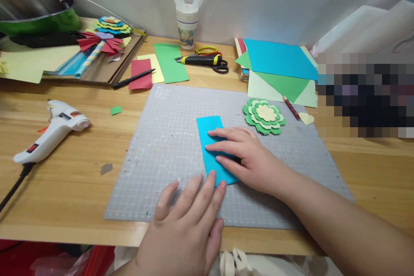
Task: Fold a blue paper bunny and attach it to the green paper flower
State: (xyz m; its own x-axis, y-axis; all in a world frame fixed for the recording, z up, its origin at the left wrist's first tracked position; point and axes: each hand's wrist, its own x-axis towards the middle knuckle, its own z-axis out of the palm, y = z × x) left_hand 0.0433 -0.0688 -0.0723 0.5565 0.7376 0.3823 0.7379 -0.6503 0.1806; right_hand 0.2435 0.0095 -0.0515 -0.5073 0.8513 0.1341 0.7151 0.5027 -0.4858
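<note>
A bright blue rectangular piece of paper (210,127) lies near the middle of the grey gridded cutting mat (155,138), right in front of the person. The right hand (246,151) rests palm down over it, fingers spread leftward, forearm slanting across the mat's near right part. The left hand (190,220) reaches over the mat's near edge, fingers fanned, two fingertips at the paper's lower end
</note>
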